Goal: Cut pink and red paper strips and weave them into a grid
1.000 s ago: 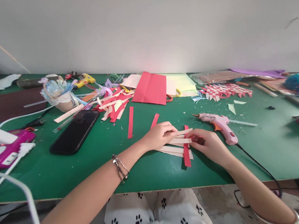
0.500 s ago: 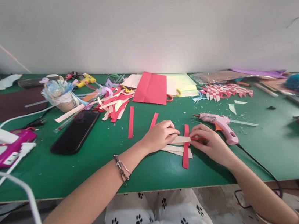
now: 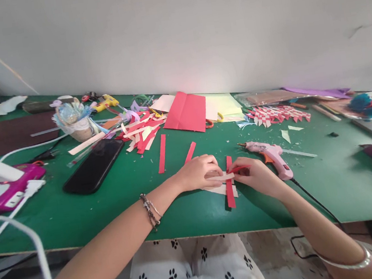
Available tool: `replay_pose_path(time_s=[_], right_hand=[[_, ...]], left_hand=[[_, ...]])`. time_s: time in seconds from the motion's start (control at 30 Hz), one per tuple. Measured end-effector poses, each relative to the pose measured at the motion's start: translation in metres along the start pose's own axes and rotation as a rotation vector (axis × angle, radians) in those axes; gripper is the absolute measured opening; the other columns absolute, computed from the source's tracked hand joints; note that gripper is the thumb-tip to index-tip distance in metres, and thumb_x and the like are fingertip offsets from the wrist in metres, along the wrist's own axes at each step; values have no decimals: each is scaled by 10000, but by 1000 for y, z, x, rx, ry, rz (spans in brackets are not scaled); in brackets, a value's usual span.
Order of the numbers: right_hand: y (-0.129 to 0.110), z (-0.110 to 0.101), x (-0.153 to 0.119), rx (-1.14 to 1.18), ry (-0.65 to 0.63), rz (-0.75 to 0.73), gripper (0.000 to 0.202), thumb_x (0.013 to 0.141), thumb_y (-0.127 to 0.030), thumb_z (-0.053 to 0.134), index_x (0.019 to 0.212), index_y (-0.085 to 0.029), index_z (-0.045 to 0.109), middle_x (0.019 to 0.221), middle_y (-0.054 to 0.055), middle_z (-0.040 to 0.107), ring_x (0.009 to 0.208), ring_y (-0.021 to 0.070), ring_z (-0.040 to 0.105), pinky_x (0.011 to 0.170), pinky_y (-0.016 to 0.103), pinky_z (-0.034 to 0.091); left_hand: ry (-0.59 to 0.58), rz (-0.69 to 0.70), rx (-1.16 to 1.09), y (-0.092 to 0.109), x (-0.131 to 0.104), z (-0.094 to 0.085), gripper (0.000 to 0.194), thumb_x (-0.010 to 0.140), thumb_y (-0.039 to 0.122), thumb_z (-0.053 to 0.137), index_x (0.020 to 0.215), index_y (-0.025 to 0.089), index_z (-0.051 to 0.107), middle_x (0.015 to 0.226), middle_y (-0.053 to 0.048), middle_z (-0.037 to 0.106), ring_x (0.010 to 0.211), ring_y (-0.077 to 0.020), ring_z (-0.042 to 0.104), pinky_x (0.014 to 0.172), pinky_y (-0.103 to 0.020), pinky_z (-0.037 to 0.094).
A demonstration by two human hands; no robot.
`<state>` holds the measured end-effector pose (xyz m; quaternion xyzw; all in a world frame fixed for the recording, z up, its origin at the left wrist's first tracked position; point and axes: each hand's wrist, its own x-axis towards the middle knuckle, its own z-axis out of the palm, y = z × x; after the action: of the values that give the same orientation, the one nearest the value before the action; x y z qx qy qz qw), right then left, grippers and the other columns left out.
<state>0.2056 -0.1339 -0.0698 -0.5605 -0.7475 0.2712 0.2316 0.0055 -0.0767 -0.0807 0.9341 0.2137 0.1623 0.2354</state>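
My left hand (image 3: 204, 172) has its fingers closed on a pale pink paper strip (image 3: 222, 178), which is lifted a little above other pale strips (image 3: 219, 190) lying on the table. A red paper strip (image 3: 230, 195) lies crosswise over those pale strips. Between the fingertips of my right hand (image 3: 255, 173) is another red strip (image 3: 239, 168), held close to the crossing. Just right of that hand rests a pink hot glue gun (image 3: 271, 155). Two loose red strips (image 3: 162, 154) lie beyond my left hand; one is partly hidden behind it.
A black phone (image 3: 94, 166) and a pile of cut strips (image 3: 141, 132) lie to the left. Folded red paper (image 3: 186, 111) is at the back, with a woven red-and-white paper piece (image 3: 277, 114) farther right. Purple power strips (image 3: 9, 189) sit at both sides. The glue gun's cord (image 3: 313, 195) runs off the front edge.
My left fingers have raised the end of the pale strip. My right hand has moved slightly left, bringing its red strip over the crossing. The view has shifted a little.
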Motion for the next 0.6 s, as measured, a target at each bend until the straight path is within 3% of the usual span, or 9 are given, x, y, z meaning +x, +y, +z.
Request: replay_pose_path(time_s=[0.13, 0.3, 0.6], right_hand=[[-2, -4, 2, -49, -50, 19, 109, 724, -253, 523, 662, -177, 569, 594, -18, 503, 508, 108, 427, 457, 228, 330], [2, -6, 4, -50, -65, 52, 193, 767, -284, 460, 647, -175, 565, 612, -2, 537, 537, 119, 437, 482, 235, 328], [-3, 7, 9, -65, 26, 142, 223, 741, -317, 505, 571, -171, 507, 520, -22, 496, 484, 104, 397, 448, 226, 274]], left_hand=[[-10, -11, 1, 1, 0, -1, 268, 770, 402, 572, 940, 204, 633, 918, -37, 550, 847, -178, 513, 700, -275, 387], [1, -20, -11, 2, 1, -1, 198, 783, 348, 554, 862, 183, 628, 922, -37, 557, 825, -167, 524, 686, -268, 389], [15, 3, -44, 3, 0, -1, 212, 803, 346, 539, 881, 165, 616, 921, -44, 555, 844, -159, 525, 663, -244, 398]])
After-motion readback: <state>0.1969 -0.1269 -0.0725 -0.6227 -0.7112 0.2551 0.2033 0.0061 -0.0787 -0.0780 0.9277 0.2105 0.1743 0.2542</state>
